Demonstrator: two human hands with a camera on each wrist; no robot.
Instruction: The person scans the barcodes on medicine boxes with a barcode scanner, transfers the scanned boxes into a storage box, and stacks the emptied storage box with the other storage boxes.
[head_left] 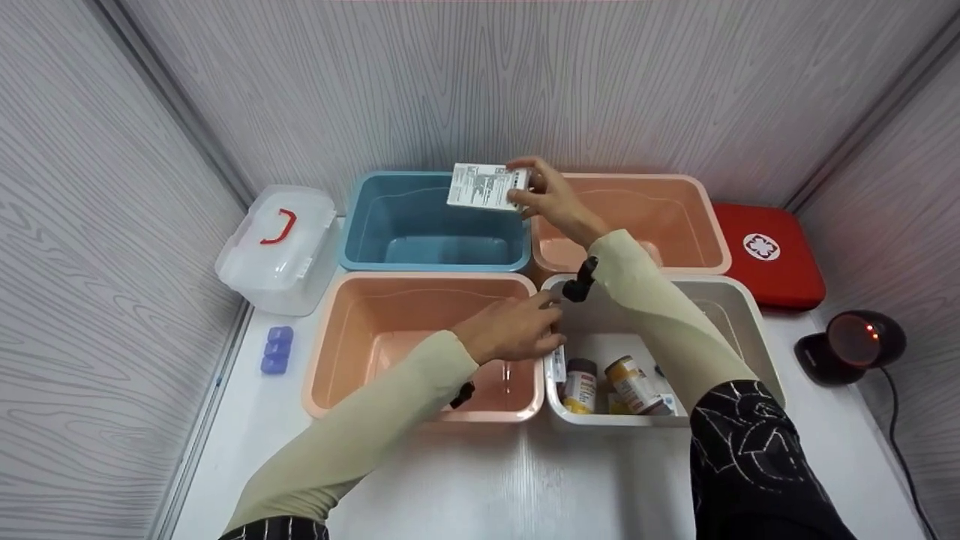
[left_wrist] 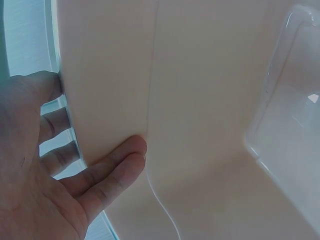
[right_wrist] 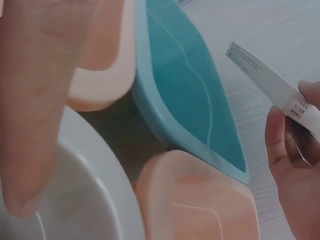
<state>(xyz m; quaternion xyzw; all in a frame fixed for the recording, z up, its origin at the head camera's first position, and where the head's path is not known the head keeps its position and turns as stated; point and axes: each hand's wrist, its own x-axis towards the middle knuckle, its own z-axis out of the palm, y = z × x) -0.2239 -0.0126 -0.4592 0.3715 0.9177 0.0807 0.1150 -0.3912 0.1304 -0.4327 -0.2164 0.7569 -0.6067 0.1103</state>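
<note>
A white printed box (head_left: 484, 186) is pinched at its right end between the thumb and fingers of my right hand (head_left: 551, 196). It hangs over the blue bin (head_left: 439, 267), above its rim. Seen edge-on, the box (right_wrist: 260, 75) shows small print along its side in the right wrist view. My left hand (head_left: 514, 328) lies across the adjoining rims of the front pink bin (head_left: 319, 352) and the white bin (head_left: 757, 337), fingers fairly straight. In the left wrist view, two fingers of the left hand (left_wrist: 55, 170) touch a pink bin wall (left_wrist: 115, 60).
The white bin holds bottles, including one with a yellow label (head_left: 581, 386), and small packs. A second pink bin (head_left: 705, 217) stands behind. A clear case (head_left: 277, 247) and purple pill box (head_left: 277, 350) are left; a red case (head_left: 780, 277) and black scanner (head_left: 862, 341) are right.
</note>
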